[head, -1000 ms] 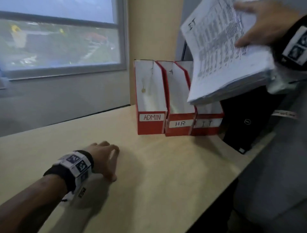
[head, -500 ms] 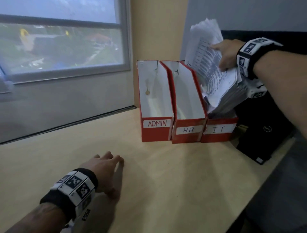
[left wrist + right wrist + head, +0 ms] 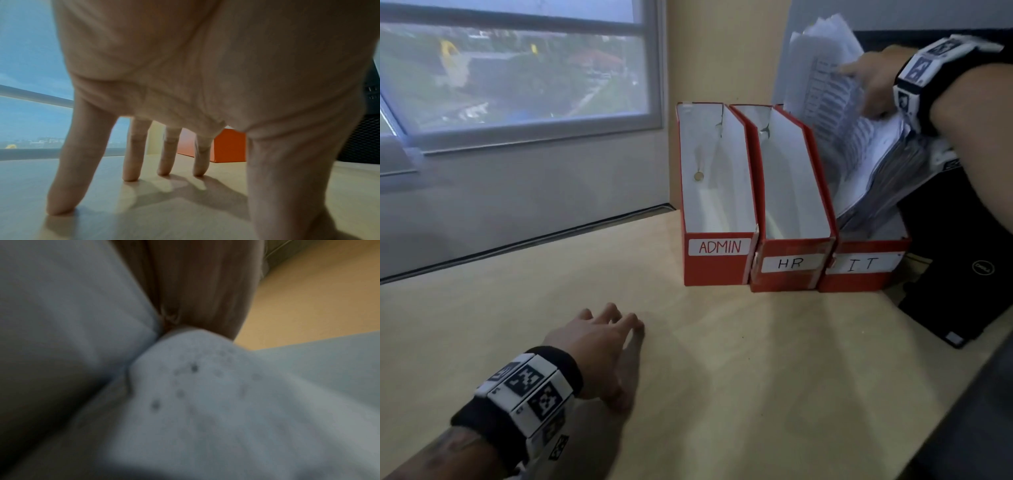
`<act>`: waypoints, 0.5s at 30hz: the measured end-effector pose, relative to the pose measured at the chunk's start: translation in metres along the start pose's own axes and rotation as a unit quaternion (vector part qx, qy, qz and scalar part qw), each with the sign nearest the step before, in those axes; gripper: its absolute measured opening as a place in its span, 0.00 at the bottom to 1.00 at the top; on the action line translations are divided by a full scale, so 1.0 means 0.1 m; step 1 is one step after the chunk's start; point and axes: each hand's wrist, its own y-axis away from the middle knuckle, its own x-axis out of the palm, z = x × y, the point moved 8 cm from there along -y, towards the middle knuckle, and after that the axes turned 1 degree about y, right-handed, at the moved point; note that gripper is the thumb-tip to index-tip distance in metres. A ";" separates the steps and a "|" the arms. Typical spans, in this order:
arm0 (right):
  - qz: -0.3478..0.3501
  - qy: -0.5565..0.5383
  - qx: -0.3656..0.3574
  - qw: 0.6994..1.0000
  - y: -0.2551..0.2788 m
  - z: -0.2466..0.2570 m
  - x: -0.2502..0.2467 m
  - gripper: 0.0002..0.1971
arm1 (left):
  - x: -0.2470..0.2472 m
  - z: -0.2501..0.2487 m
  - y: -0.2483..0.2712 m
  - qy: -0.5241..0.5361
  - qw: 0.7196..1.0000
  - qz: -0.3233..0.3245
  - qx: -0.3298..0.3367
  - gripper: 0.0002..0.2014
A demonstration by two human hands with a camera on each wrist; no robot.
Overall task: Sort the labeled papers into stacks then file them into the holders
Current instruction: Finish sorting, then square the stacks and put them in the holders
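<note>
Three red file holders stand side by side at the back of the wooden table [image 3: 722, 394]: ADMIN [image 3: 717, 263], HR [image 3: 789, 270] and IT [image 3: 864, 270]. The ADMIN and HR holders show only white insides. My right hand [image 3: 873, 87] grips a thick stack of printed papers [image 3: 849, 144] that leans tilted into the IT holder, its lower edge down inside. The right wrist view is blurred, filled by paper [image 3: 205, 394] close up. My left hand [image 3: 599, 346] rests on spread, straight fingertips [image 3: 129, 177] on the tabletop, holding nothing, well in front of the holders.
A black Dell device [image 3: 962, 267] leans at the table's right edge beside the IT holder. A window [image 3: 517, 68] and grey wall run along the left back. A beige pillar stands behind the holders.
My right hand has brought the paper stack down from high in the air into the IT holder. My left hand stays resting on the table.
</note>
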 end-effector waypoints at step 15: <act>0.048 -0.097 0.019 0.994 0.28 0.30 0.35 0.44 | -0.02 0.00 0.01 0.010 1.000 0.018 -0.020 0.59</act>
